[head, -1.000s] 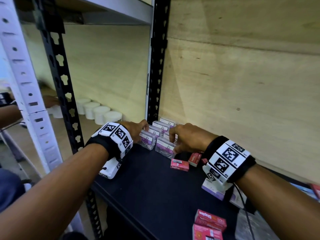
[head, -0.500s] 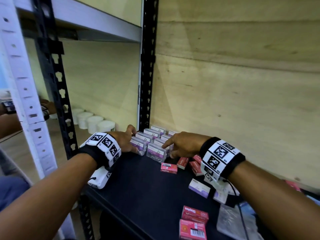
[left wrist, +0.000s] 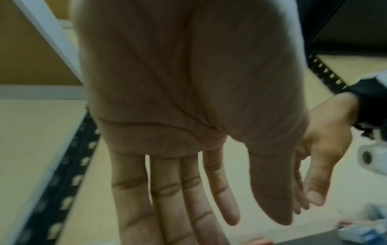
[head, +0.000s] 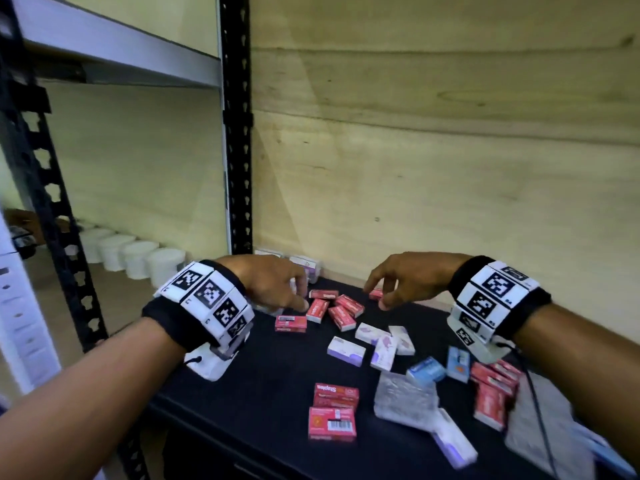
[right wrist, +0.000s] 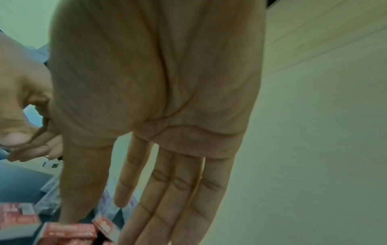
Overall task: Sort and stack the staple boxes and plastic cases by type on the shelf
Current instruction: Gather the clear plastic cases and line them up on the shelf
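Several small red staple boxes [head: 332, 308] lie scattered at the back of the black shelf [head: 263, 393]. My left hand [head: 298, 296] hovers over their left side with straight, empty fingers [left wrist: 167, 190]. My right hand [head: 381, 296] reaches down at their right side, fingertips by one red box [head: 375, 293]; its fingers [right wrist: 180, 190] are straight and hold nothing, with red boxes [right wrist: 69, 232] below them. Clear plastic cases [head: 309, 265] stand in the back left corner, mostly hidden behind my left hand. Purple-white boxes [head: 375, 342] and blue boxes [head: 426, 370] lie nearer the front.
Two larger red boxes [head: 334, 408] sit near the front edge, more red boxes [head: 491, 389] at the right by a crumpled clear bag [head: 405, 398]. A black upright [head: 237, 133] stands at the left, a plywood wall [head: 450, 168] behind. White tubs [head: 138, 259] line the neighbouring shelf.
Both hands have left the clear cases in the back corner and moved right, over the scattered red staple boxes. The view has swung right, showing more of the shelf.
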### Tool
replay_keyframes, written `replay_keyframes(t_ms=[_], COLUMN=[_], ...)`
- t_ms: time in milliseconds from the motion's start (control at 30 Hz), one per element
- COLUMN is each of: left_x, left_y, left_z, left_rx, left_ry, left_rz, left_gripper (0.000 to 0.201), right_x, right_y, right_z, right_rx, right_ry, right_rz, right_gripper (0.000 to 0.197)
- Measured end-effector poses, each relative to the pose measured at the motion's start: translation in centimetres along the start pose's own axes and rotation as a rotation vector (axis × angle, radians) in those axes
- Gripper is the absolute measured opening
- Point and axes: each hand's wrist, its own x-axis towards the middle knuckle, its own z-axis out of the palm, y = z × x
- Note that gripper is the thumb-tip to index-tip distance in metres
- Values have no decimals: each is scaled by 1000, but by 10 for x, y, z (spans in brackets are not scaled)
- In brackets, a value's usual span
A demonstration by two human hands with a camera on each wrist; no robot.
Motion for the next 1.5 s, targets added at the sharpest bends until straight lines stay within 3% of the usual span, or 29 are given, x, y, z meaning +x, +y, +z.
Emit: replay_keyframes(t_ms=[267, 467, 600, 800, 933, 1167, 1500], left_x=[7, 14, 16, 16, 16, 9, 8], left_y=[95, 132, 145, 153, 154, 143, 120], left_z=[18, 32, 39, 45, 48, 46, 38], left_rx=[45, 173, 214, 283, 291, 214, 102], left_ry=[-206, -292, -329, -318, -316, -331, -412], left_rz=[296, 337, 351, 361, 369, 379, 400], left_gripper=[43, 51, 56, 55, 56, 48, 30], right_x=[-73, -119, -146, -163, -169, -167, -166], right_y=[61, 85, 80, 66, 58, 44, 38], right_z=[20, 44, 61, 82, 91, 107, 108], right_rx=[44, 97, 171, 139, 84, -97, -155], right_ry=[-45, -108, -113, -143, -155, -75, -19], right_rz=[217, 327, 342, 359, 355, 326, 315], right_gripper=[43, 33, 44, 47, 58, 72, 64])
